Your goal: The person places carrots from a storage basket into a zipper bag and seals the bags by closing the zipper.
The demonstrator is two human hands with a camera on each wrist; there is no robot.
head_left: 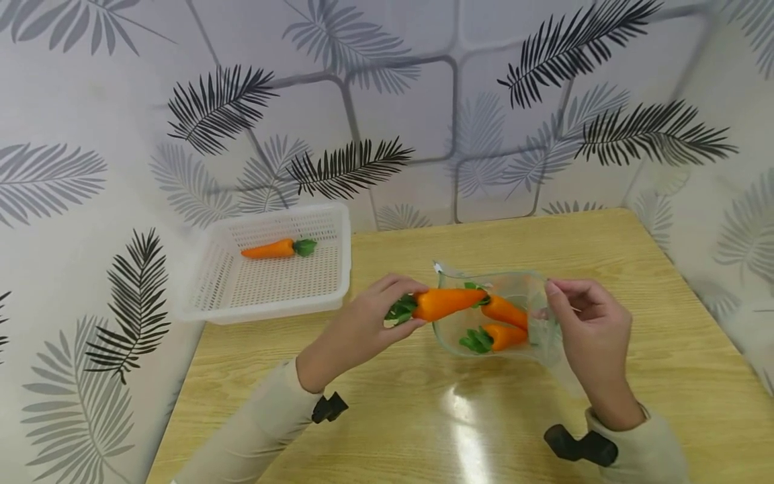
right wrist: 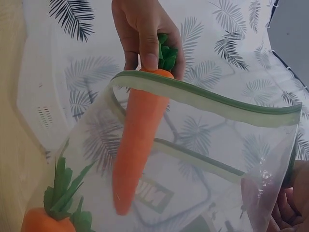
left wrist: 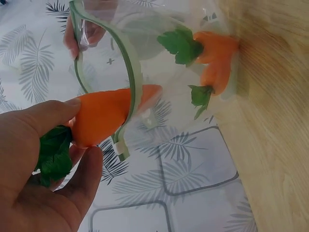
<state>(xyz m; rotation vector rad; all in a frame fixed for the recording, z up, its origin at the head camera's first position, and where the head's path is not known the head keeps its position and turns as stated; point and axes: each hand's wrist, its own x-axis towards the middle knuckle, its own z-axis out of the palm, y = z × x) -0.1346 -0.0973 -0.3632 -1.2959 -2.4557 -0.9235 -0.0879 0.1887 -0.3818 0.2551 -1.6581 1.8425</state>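
Observation:
My left hand (head_left: 369, 323) pinches a carrot (head_left: 449, 304) at its thick end, green leaves toward the palm. The carrot's tip reaches through the mouth of a clear zip bag (left wrist: 133, 63) with a green-edged seal. At the bag's right edge, my right hand (head_left: 592, 329) grips the rim and holds the mouth spread. Two more carrots (head_left: 508, 337) with green tops lie inside the bag, near its bottom. In the right wrist view, the held carrot (right wrist: 137, 140) slants down behind the bag's clear wall, and only part of one bagged carrot (right wrist: 46, 221) shows.
A white perforated plastic basket (head_left: 266, 310) stands at the back left of the wooden table (head_left: 393, 403). One carrot (head_left: 269, 249) lies in it. Behind the table rises a wall (head_left: 411, 134) covered in a leaf pattern.

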